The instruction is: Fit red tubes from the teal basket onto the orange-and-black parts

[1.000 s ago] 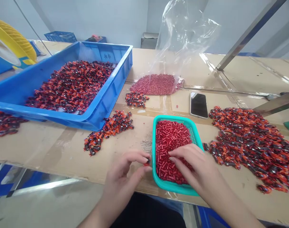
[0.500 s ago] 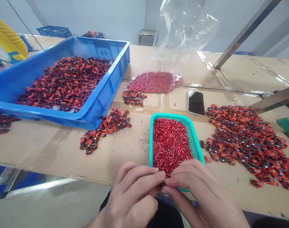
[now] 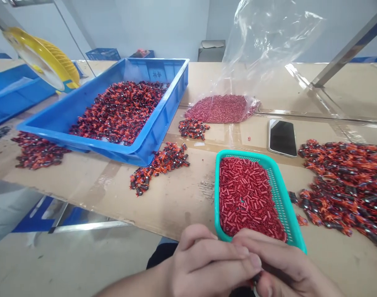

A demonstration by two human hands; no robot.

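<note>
My left hand and my right hand meet at the bottom edge, fingers curled and pinched together on a small part that I cannot make out. Just beyond them stands a teal basket filled with small red tubes. To its right lies a large heap of black-and-orange parts. A smaller pile of the same parts lies left of the basket.
A blue crate of black-and-orange parts stands at the back left. A clear plastic bag with red tubes sits behind the basket, a phone beside it. A yellow reel is far left. More parts lie near the table's left edge.
My right hand left the basket and joined my left hand. Both hands drew back toward me, pinched together. The view shifted left.
</note>
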